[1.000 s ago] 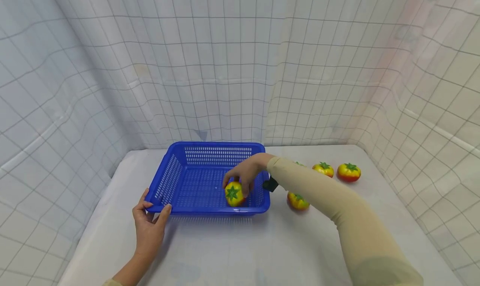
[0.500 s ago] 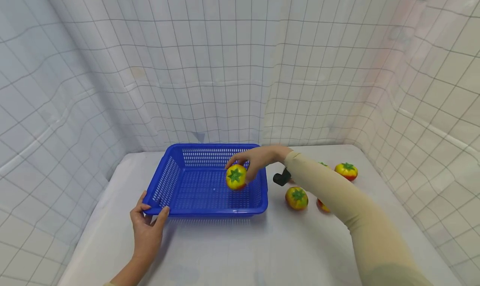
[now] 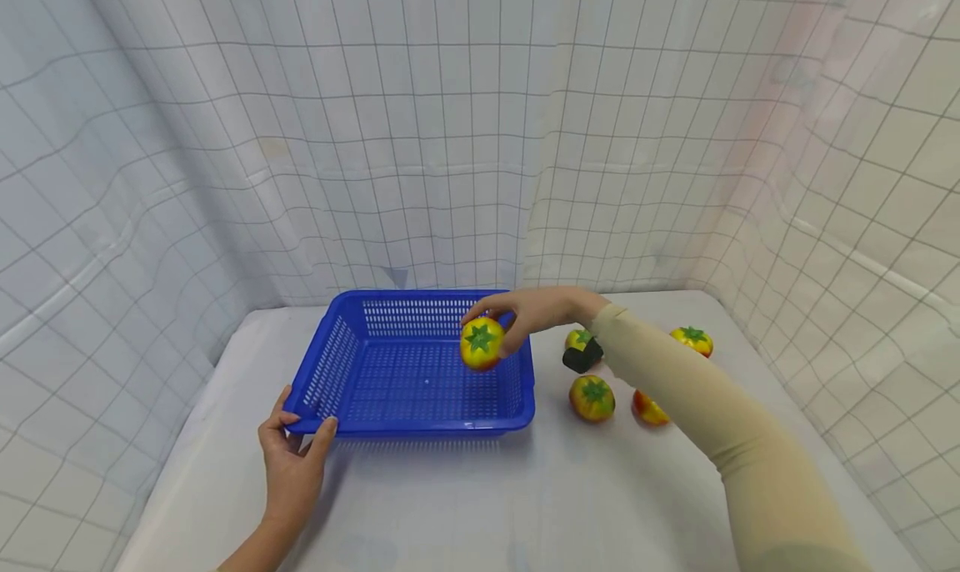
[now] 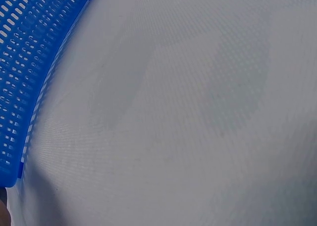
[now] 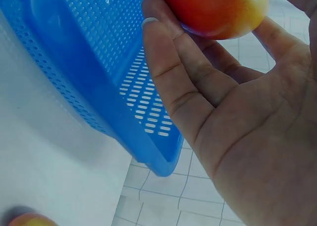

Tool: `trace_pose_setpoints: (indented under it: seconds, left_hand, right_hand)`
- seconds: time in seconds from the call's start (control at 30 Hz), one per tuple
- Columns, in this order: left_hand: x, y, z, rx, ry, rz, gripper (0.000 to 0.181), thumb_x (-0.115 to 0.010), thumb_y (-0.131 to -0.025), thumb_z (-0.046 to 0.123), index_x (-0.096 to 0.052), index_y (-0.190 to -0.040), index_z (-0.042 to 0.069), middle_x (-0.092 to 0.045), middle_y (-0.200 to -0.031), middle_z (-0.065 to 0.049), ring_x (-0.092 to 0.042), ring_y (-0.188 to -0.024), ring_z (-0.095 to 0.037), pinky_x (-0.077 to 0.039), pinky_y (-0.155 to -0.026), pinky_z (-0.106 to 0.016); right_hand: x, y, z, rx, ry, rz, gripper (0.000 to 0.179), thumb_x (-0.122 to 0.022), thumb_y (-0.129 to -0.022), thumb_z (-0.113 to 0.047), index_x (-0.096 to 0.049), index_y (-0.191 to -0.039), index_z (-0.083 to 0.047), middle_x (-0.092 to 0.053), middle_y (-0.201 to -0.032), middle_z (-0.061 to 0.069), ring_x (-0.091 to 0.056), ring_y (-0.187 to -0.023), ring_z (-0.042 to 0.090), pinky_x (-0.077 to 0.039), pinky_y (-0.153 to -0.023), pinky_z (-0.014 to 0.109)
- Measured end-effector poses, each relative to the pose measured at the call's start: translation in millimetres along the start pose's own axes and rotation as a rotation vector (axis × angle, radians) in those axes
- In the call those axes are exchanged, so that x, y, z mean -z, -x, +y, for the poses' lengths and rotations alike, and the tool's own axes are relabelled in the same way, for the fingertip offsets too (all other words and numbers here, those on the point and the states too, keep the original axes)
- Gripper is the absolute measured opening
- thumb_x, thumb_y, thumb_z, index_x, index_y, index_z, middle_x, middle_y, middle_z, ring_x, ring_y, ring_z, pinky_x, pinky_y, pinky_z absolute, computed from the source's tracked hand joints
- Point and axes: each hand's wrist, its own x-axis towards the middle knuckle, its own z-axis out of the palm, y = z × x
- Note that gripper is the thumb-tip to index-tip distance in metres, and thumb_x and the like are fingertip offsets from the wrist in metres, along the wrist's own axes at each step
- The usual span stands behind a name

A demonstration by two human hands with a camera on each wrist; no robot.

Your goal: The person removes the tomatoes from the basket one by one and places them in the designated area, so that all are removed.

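Note:
In the head view, a blue plastic basket [image 3: 420,426] with slotted walls stands on the white table. My left hand [image 3: 294,472] grips its near left corner, thumb on the front rim and fingers at the side. Over the basket's right part, my right hand [image 3: 536,309] holds a yellow-red tomato [image 3: 482,344] with a green star-shaped top. It hangs above the basket floor, and no other tomato shows in there. The right wrist view has the tomato's red and yellow underside [image 5: 218,10] between fingers and thumb. The left wrist view mostly shows tabletop beside the basket's edge [image 4: 54,62].
Right of the basket lie several more tomatoes, among them a near one [image 3: 592,398], one partly behind the sleeve [image 3: 649,408] and a far right one [image 3: 693,338]. A black wrist camera [image 3: 582,357] partly covers another. White grid-patterned curtains [image 3: 420,180] enclose the table.
My right hand has lifted the tomato up from low in the basket and drawn it slightly back and right. My left hand keeps its grip on the corner.

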Motion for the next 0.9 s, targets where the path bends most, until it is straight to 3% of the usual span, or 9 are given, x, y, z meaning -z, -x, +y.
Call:
trace_pose_setpoints:
  seconds: [0.27,0.57,0.9]
  left_hand:
    - [0.4,-0.2,-1.0,0.000,0.008,0.001,0.044,-0.064,-0.102,0.011,-0.025,-0.121,0.012,-0.015,-0.167,0.007,-0.036,-0.139,-0.039,-0.043,-0.087,-0.006]
    - [1.2,-0.4,-0.3,0.006,0.026,-0.011,0.045,-0.065,-0.101,0.010,-0.025,-0.122,0.012,-0.012,-0.168,0.007,-0.034,-0.139,-0.041,-0.043,-0.086,-0.005]
    - [1.0,-1.3,-2.6,0.017,0.019,-0.013,0.046,-0.065,-0.101,0.010,-0.024,-0.121,0.012,-0.012,-0.168,0.005,-0.033,-0.142,-0.040,-0.043,-0.086,-0.005]
  right_hand:
    - [0,13.6,7,-0.002,0.005,0.048,0.072,-0.078,-0.086,-0.025,-0.047,-0.151,-0.032,-0.049,-0.141,0.000,-0.048,-0.129,0.030,-0.051,-0.098,0.040]
    - [2,33.0,15,-0.036,-0.041,0.104,0.073,-0.079,-0.085,-0.028,-0.047,-0.150,-0.037,-0.048,-0.147,-0.004,-0.049,-0.131,0.028,-0.045,-0.104,0.051]
    - [3,48.3,20,-0.044,-0.035,0.130,0.072,-0.078,-0.085,-0.029,-0.047,-0.150,-0.035,-0.047,-0.149,-0.006,-0.046,-0.134,0.028,-0.044,-0.105,0.050]
